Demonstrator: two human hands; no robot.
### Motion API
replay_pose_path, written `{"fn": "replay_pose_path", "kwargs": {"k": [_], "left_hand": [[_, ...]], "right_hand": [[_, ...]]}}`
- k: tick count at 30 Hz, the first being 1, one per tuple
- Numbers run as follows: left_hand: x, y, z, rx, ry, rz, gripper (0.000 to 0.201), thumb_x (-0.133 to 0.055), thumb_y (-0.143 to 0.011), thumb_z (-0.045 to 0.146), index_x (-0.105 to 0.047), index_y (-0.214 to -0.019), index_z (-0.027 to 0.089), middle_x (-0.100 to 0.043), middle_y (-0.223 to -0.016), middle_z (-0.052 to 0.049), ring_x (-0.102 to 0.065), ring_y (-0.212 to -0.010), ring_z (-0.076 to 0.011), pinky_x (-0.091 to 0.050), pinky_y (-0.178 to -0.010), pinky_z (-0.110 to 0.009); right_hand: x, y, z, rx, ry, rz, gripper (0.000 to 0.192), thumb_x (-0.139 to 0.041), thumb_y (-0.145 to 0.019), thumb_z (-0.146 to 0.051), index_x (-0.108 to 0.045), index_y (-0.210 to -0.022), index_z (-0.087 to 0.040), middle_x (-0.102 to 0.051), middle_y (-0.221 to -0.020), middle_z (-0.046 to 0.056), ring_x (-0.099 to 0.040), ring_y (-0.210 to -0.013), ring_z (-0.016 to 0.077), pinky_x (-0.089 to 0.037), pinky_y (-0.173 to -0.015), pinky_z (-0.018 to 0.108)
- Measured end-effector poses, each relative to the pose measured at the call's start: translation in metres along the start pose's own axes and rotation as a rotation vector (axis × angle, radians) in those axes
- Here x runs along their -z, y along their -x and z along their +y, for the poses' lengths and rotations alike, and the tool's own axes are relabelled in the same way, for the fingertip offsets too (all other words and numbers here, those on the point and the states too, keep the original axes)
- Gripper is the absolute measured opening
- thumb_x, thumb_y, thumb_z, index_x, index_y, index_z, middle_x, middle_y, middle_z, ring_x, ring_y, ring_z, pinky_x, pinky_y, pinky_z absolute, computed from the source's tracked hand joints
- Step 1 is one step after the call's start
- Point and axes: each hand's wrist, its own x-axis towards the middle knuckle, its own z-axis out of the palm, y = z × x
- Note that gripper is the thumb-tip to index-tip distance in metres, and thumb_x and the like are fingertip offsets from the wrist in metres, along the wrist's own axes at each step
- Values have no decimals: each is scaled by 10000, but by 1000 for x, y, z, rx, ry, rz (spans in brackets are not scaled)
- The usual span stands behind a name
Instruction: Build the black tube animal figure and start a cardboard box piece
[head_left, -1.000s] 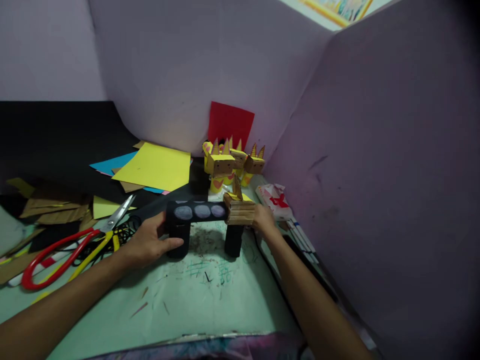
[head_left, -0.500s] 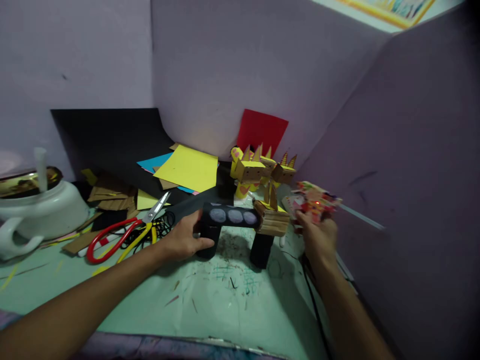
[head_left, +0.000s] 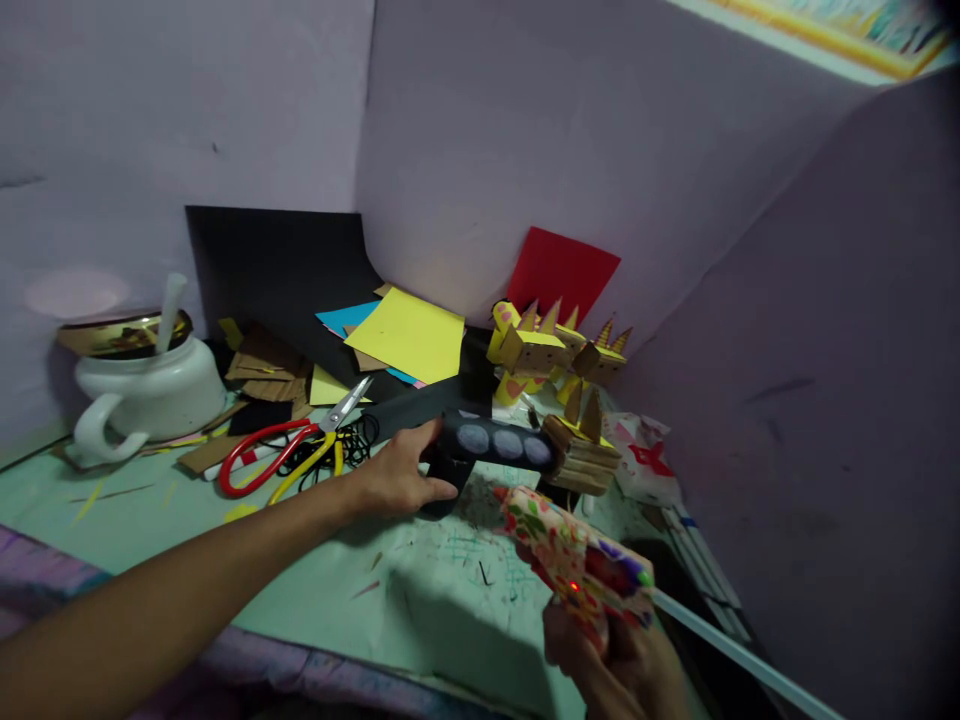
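My left hand [head_left: 401,478] grips the rear leg and end of a black paper-roll animal figure [head_left: 495,445] with three pale round spots on its body and a cardboard head [head_left: 581,455]. My right hand [head_left: 622,650] is closed around a hot glue gun [head_left: 574,555] wrapped in a colourful floral pattern, with a small red light lit and a glue stick [head_left: 739,655] sticking out behind. The gun's nozzle points toward the figure's underside, close to it.
Several small yellow cardboard figures [head_left: 551,350] stand behind, before a red sheet [head_left: 562,270]. Yellow paper [head_left: 412,335], cardboard scraps [head_left: 262,365], red-handled scissors [head_left: 289,445] and yellow pliers [head_left: 307,470] lie left. A white kettle [head_left: 142,385] stands far left. Purple walls enclose the corner.
My right hand left the figure's head, picked up the glue gun at the right, and brought it down in front of the figure. The view shifted left, revealing the kettle.
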Motion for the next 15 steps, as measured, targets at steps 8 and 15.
{"fn": "replay_pose_path", "kwargs": {"k": [8,15], "left_hand": [[0,1,10,26,-31,-26,506,-656,-617,185,-527,-1102,120,-610,-1069,-119,-562,-962,-264,-425,-855,-375],[1,2,12,-21,-18,-21,508,-656,-603,171,-545,-1097,142,-629,-992,-83,-567,-904,-247,-432,-809,-343]], "right_hand": [[-13,-14,9,-26,39,-84,370,-607,-673,-483,-705,-872,-188,-712,-903,98,-628,-919,312,-498,-786,361],[-19,-14,22,-123,19,-133,438,-586,-689,-487,-676,-955,-151,-711,-924,107,-647,-892,287,-523,-729,317]]}}
